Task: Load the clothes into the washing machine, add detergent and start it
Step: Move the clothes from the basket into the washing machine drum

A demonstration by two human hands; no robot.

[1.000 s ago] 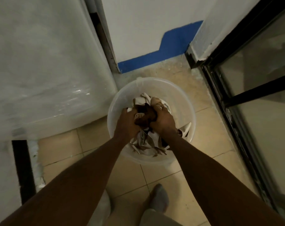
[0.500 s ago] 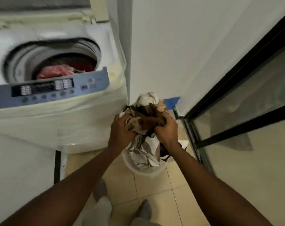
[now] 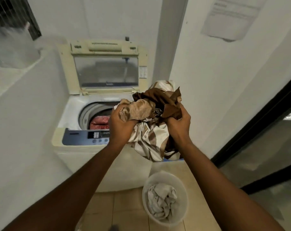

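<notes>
The cream-white top-loading washing machine [image 3: 98,147] fills the centre left of the frame, its yellowed lid [image 3: 106,67] standing upright at the back and its round drum opening [image 3: 94,112] exposed, with a red patterned garment [image 3: 99,123] already lying inside. A second ago both hands were down in the translucent round plastic bucket [image 3: 181,219] on the tiled floor; now the crumpled bundle of brown and cream patterned cloth [image 3: 151,124] has been lifted clear and hangs in the middle of the frame, level with the machine's blue control panel [image 3: 81,136] and just right of the drum opening. That suggests loading is under way and the bundle only needs carrying left over the opening and dropping in. The left hand [image 3: 120,126] is clenched on a beige fold, the right hand [image 3: 179,123] clenched on a dark brown fold, and loose cream cloth droops between them. The bucket, lower right of centre, holds one pale grey crumpled cloth [image 3: 163,200], so at least one more lift looks needed before detergent.
</notes>
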